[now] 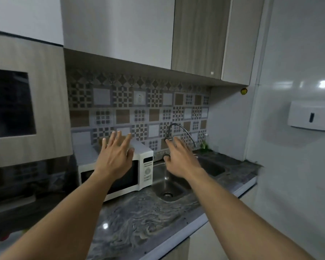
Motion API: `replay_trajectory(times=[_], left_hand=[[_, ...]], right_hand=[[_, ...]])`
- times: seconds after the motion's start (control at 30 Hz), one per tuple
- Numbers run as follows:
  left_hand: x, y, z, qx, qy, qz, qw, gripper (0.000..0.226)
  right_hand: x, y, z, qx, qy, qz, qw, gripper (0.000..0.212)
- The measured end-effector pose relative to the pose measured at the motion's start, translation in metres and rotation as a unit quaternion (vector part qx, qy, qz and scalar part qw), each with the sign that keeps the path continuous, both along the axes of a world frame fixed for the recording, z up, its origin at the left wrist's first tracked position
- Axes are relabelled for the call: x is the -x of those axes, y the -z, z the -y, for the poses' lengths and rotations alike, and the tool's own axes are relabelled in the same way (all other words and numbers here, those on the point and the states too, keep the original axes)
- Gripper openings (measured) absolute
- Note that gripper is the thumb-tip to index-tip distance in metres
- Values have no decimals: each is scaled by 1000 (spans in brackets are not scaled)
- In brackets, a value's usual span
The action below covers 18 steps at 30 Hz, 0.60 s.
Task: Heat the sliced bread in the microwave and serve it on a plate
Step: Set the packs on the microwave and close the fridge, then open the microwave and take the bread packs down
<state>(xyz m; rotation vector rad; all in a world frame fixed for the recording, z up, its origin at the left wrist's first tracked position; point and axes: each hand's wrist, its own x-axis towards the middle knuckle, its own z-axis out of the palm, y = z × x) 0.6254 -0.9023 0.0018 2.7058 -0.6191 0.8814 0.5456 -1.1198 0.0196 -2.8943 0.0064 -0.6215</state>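
A white microwave (145,167) stands on the dark marbled counter (139,218), its door closed and its control panel on the right side. My left hand (114,156) is stretched out in front of it with fingers spread and nothing in it. My right hand (180,158) is held out over the sink, fingers apart and empty too. I see no bread and no plate.
A steel sink (169,184) lies right of the microwave, with a curved tap (178,128) behind it. Upper cabinets (158,34) hang overhead. A built-in dark appliance (9,104) is at the left. A white dispenser (311,118) is on the right wall.
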Motion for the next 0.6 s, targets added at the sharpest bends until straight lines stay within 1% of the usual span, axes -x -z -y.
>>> replay_trajectory(times=[0.07,0.13,0.27,0.4,0.47,0.6], left_hand=[[-36,1,14,7,-3,-7,1000,59],[-61,2,26,-9,-7,-19,1000,59],[-112,15,47,-16,-19,-37,999,60],[-167,35,66,-33,-39,-52,997,61],[-186,41,71,-42,-51,-67,996,61],[-243,67,89,-37,-90,-60,993,59]], right_hand=[[-38,-3,14,2,-4,4,1000,66],[-69,-3,23,3,-8,1,1000,65],[-140,9,36,-3,-26,-1,1000,66],[-214,32,54,-18,-49,-28,998,68],[-243,39,63,-20,-60,-27,998,67],[-315,61,81,-19,-115,-40,992,66]])
